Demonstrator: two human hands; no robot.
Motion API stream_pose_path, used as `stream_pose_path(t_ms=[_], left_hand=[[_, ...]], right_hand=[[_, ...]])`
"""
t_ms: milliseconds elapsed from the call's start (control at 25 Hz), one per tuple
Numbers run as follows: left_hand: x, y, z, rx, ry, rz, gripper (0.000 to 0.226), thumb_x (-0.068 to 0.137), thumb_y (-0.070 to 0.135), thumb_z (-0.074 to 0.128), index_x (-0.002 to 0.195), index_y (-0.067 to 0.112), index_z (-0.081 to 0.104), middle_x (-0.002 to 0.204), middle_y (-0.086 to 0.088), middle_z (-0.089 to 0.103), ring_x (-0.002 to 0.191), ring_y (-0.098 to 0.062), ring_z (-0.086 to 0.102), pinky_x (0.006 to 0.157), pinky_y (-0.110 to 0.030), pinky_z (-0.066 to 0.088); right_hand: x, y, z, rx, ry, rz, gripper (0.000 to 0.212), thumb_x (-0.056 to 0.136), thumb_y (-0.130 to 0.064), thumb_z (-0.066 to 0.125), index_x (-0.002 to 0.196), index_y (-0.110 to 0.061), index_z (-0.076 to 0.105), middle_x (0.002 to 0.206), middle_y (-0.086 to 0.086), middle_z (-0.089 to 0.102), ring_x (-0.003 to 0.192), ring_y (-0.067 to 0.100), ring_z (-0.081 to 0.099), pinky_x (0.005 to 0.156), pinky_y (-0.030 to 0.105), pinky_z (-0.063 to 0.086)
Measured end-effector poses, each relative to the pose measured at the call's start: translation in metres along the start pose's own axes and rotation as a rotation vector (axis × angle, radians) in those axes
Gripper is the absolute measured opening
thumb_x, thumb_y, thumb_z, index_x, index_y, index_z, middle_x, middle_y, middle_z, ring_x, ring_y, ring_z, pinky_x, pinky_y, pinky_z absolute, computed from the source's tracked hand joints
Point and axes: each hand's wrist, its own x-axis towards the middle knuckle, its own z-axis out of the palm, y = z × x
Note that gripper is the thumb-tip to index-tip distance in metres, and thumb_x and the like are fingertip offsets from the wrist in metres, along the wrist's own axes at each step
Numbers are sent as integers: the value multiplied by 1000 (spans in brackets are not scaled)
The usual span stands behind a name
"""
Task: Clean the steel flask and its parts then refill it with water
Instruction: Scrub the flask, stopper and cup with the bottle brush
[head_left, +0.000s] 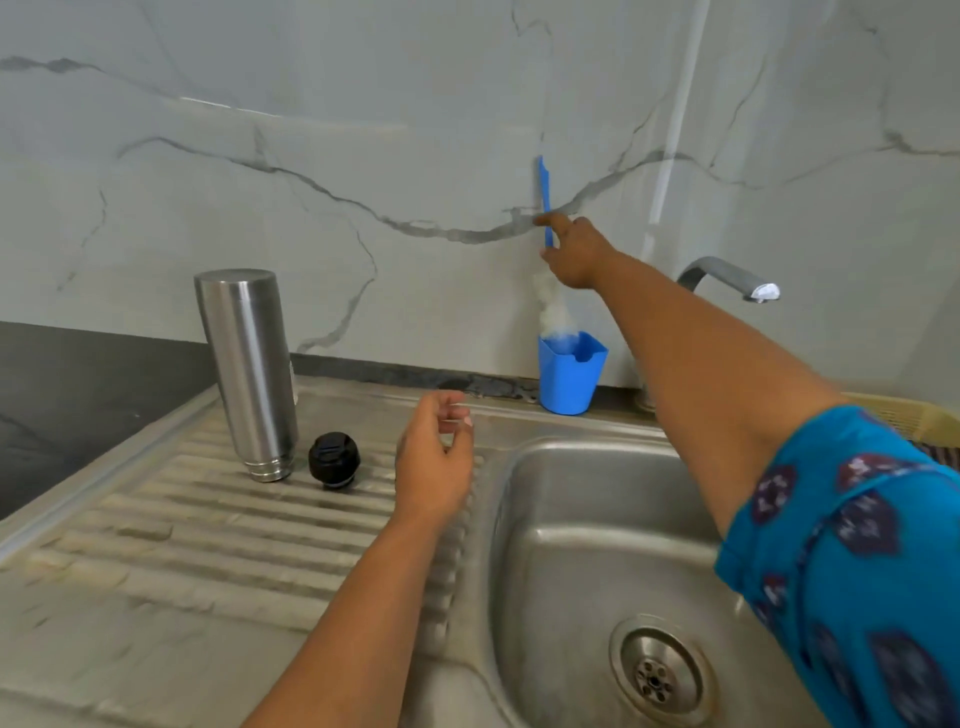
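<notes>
Marble-veined wall (363, 156) is backing the sink (597, 519); behind it, the right hand (571, 254) is gripping the bottle brush (545, 208). Advise lifting straight from its blue cup (569, 376); left hand (434, 457) is hanging loosely curled, empty.

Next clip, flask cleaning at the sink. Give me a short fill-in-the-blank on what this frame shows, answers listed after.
1. The right hand grips the handle of the ____ bottle brush.
2. The brush's bristles stand in a blue ____ by the wall.
3. The steel flask stands mouth-down on the ____.
4. The black cap lies to the ____ of the flask.

Missing words: blue; cup; drainboard; right
</notes>
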Motion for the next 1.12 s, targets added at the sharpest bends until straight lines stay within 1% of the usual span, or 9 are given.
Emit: stream_pose_path(t_ms=[120,280,360,440,520,600,800,920,1120], left_hand=[[-4,-3,2,-1,-22,14,24,96,12,58,112,29,56,102,7,64,94,-7,60,73,-12,44],[-3,-1,-1,-2,-21,44,25,95,11,60,113,28,56,103,9,63,95,-4,59,70,-11,44],[-1,2,-2,-3,-5,54,25,94,11,61,113,27,56,103,9,63,95,-4,59,68,-9,44],[-3,5,0,-1,-9,77,26,93,12,62,113,27,57,102,11,63,95,-4,60,66,-9,43],[-6,8,2,18,-34,88,27,91,13,64,111,29,56,102,12,63,95,-5,60,66,-10,43],[-7,8,2,25,-43,86,28,91,13,65,111,31,55,102,13,63,96,-5,59,66,-11,44],[-3,11,-1,2,-3,80,28,90,13,65,107,33,55,101,13,63,94,-6,60,66,-18,46],[-4,12,0,-5,-15,98,27,90,12,66,108,30,57,101,13,63,93,-6,61,66,-16,47],[-7,25,2,-72,-13,107,26,90,10,67,108,26,57,100,9,64,91,-10,61,66,-15,47]], right_hand=[[17,-1,21,110,-1,66,41,101,-21,42,142,-17,40,139,20,38,116,33,52,93,30,40],[20,9,38,338,344,38,36,91,5,42,113,-11,65,107,15,62,93,26,61,81,30,49],[13,12,26,371,435,-17,35,88,8,44,109,-13,61,91,11,60,79,22,57,72,34,50],[5,13,9,370,499,-30,40,88,6,49,122,-16,47,86,15,60,75,23,59,68,36,51],[0,17,1,323,500,29,56,88,1,55,136,-17,33,87,13,61,75,22,59,69,32,50],[-3,27,8,253,400,95,58,89,-4,60,140,-12,33,95,14,62,81,22,59,74,33,50],[-6,23,-3,315,411,81,29,89,-7,64,116,-7,55,93,8,60,81,19,57,77,32,52],[-12,12,-33,377,468,20,21,90,-6,63,110,-7,56,89,3,57,77,18,58,70,28,50],[-33,0,-83,621,543,102,4,95,-7,55,98,-9,56,91,5,58,67,14,59,68,29,60]])
